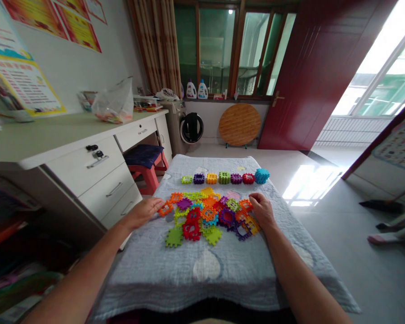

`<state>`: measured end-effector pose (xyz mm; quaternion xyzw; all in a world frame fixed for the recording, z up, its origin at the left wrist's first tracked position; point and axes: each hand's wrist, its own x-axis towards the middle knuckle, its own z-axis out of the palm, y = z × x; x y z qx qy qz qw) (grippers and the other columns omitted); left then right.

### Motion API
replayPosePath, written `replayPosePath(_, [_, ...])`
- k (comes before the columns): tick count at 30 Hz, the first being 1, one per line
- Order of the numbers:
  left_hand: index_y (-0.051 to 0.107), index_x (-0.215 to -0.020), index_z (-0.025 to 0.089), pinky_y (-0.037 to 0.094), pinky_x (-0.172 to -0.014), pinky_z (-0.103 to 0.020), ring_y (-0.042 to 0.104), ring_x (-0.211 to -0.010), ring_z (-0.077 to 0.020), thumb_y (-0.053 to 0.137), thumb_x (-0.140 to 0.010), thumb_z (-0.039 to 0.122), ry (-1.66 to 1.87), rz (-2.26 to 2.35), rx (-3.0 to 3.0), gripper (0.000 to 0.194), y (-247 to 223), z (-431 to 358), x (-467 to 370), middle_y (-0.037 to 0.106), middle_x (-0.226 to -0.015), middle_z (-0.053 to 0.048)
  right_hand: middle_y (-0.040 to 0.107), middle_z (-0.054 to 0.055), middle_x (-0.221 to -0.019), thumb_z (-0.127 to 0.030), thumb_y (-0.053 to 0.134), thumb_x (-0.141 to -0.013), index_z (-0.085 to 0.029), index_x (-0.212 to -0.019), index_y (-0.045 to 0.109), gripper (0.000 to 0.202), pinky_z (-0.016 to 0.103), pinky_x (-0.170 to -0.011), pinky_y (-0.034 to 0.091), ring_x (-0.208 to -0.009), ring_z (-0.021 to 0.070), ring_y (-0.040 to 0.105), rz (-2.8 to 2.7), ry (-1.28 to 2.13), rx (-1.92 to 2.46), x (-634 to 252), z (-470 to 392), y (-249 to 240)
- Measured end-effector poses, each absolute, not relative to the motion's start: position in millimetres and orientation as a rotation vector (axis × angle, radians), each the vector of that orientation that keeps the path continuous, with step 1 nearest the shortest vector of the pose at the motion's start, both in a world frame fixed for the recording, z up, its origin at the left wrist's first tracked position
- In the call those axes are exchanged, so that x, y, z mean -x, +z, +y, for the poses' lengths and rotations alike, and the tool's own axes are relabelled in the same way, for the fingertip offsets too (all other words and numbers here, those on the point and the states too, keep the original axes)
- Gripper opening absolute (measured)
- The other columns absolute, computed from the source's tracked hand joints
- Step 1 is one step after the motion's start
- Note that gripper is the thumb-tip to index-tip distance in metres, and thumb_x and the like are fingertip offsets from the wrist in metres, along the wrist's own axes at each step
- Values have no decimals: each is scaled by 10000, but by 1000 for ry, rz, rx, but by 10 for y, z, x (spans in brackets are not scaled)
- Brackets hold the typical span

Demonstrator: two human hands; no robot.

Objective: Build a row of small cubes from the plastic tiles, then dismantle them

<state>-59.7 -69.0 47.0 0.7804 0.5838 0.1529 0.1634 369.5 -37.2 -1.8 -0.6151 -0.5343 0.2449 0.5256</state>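
Note:
A loose heap of colourful plastic interlocking tiles [209, 213] with notched edges lies on the cloth-covered table, between my hands. My left hand [147, 210] rests at the heap's left side, fingers stretched out, their tips at the edge of an orange tile [165, 208]. At the right side, my right hand [262, 209] has its fingers curled in beside another orange tile [246, 205]; whether anything is inside them is hidden. Behind the heap stands a row of several assembled blocks, among them a green block [224, 177], a red block [248, 178] and a rounder blue block [262, 176].
A grey-blue cloth [236, 265] covers the table. To the left is a white desk [97, 175] with a plastic bag [114, 101] on top and a red stool [148, 166] beside it. A round wooden tabletop [239, 124] leans by the far wall, near a red door [310, 76].

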Motion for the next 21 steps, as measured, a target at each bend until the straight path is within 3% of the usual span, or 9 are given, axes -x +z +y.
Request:
replayPosePath(3, [619,-711,223,437,-668,-257,572,-663,-167,388,-856,494,360,1610,-2156,384,503,-583,609,621,-680,-4,644,27,-675,-413,549,-685,-180,-777,660,274,296,-616,421,-638,180,545,-1278,579,1468,-3693,-369,-19])
replayPosePath(9, [684,-947,210,439,-882,-320,610,-948,-236,550,-755,492,474,1698,-2247,366,456,-583,557,668,-1002,-77,636,24,-680,-408,533,-684,-184,-772,654,270,301,-622,418,-641,180,542,-1293,570,1481,-3693,-365,-19])
replayPosePath(12, [677,-992,214,444,-869,-312,605,-946,-240,663,-650,454,319,1630,-2276,418,461,-643,517,650,-1012,-66,631,26,-685,-408,524,-681,-182,-771,652,275,306,-627,414,-645,183,542,-1307,565,1491,-3692,-366,-18])
replayPosePath(18, [626,-1058,171,442,-841,-308,581,-941,-243,666,-591,373,122,1665,-2231,510,479,-584,479,608,-1025,-85,633,29,-697,-408,514,-691,-183,-779,646,275,310,-634,416,-650,187,547,-1314,563,1507,-3688,-366,-21])
replayPosePath(21, [625,-971,179,446,-770,-285,577,-876,-224,625,-580,319,42,1648,-2247,415,507,-535,477,596,-957,-60,637,31,-694,-407,515,-691,-184,-780,648,274,310,-633,417,-649,189,550,-1317,557,1508,-3688,-361,-22])
